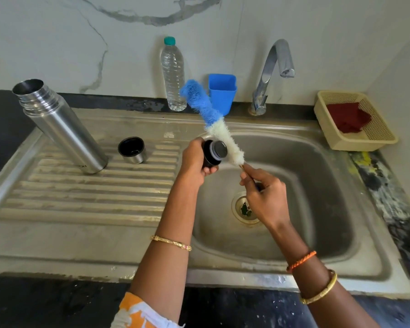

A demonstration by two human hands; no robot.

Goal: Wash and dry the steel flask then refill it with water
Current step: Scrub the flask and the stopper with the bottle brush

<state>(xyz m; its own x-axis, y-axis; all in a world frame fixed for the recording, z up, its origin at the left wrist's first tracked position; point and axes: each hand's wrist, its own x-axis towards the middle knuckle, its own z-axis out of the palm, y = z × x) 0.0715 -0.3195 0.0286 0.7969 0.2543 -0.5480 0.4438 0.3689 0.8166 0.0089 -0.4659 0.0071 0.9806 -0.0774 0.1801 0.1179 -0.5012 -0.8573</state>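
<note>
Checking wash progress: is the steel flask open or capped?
Open. The steel flask shows a bare mouth; its stopper is in the left hand.

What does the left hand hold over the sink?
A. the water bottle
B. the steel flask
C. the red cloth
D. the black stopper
D: the left hand grips the black stopper, while the right hand holds the brush against it; the steel flask stands open on the drainboard.
</note>
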